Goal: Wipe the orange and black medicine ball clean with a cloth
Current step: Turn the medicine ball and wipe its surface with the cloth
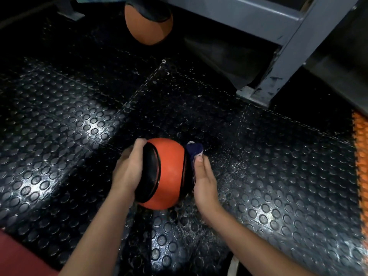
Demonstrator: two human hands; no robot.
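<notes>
An orange and black medicine ball (169, 172) is held between both hands just above the studded black floor. My left hand (129, 170) grips its left side over the black panel. My right hand (205, 180) presses a dark blue cloth (194, 154) flat against the ball's right side; part of the cloth sticks out above my fingertips, and the rest is hidden between palm and ball.
A second orange and black ball (148, 22) lies at the far top. A grey metal frame (278, 56) stands at the upper right. An orange studded strip (361, 166) runs along the right edge. White specks dot the rubber floor (239, 170) right of the ball.
</notes>
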